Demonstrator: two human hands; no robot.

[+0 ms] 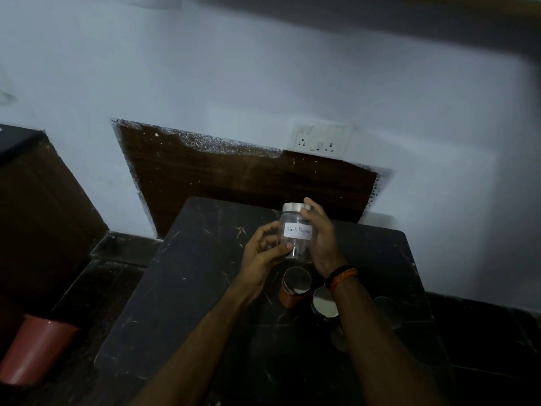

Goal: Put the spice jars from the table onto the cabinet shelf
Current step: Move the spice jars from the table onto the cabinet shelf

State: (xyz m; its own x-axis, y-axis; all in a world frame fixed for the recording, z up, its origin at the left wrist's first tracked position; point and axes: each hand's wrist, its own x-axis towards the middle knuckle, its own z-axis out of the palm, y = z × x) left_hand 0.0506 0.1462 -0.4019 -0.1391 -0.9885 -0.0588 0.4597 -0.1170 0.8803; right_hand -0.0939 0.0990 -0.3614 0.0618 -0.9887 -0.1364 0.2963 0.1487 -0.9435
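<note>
Both hands grasp one clear jar (296, 230) labelled "Black Pepper" at centre frame, above the dark bench (190, 288): left grip (263, 253) curled round its base, right grip (320, 235) round its side and silver lid. Nearer, three lidded jars (295, 285) stand on the bench. Beyond, a wall socket (320, 138).

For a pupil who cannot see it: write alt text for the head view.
Two hands hold up a clear jar labelled Black Pepper above a dark table; other steel-lidded jars stand below it.
</note>
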